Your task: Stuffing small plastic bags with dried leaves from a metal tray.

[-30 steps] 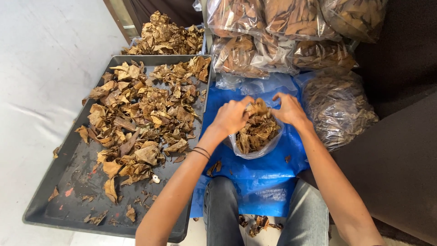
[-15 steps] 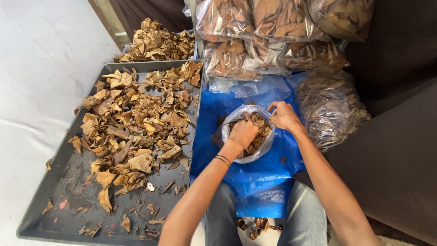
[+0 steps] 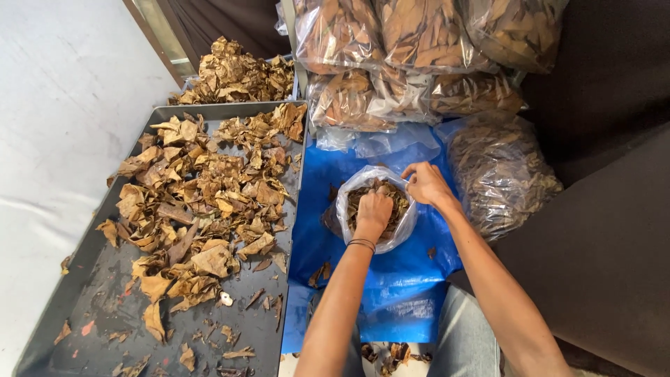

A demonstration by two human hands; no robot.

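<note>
Your left hand (image 3: 374, 209) is balled into a fist, pushed down on the dry leaves inside the clear bag (image 3: 349, 202); your right hand (image 3: 426, 183) pinches the bag's rim. The bag sits on a blue sheet (image 3: 391, 279). Behind it, sealed clear bags of brown leaves (image 3: 391, 42) are stacked. Left of it, a grey tray (image 3: 105, 293) holds loose leaves on a pale floor.

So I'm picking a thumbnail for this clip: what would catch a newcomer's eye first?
Probably the bright blue sheet in the middle, where the left hand presses into a clear bag of dry leaves while the right hand holds its rim. Next, the dark tray on the left, strewn with brown leaves, and the filled clear bags stacked at the top.
</note>
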